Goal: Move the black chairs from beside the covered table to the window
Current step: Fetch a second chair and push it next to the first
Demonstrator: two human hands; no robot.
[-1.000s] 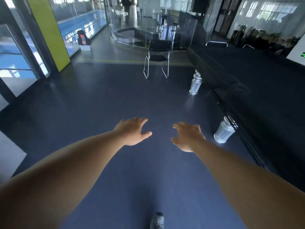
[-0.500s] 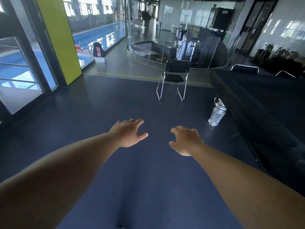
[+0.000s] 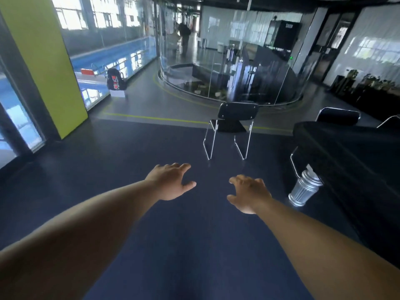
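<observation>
i am reaching with my left hand and right hand, both spread and holding nothing. the black chair is standing at 1 o'clock, near the covered table. it is looking light and stiff; i would grip the backrest top.

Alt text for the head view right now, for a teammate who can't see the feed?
The left hand and right hand, both empty and open, reach forward toward a black chair standing alone on the dark floor. A black-covered table runs along the right, a ribbed silver canister at its base; windows line the left.
</observation>
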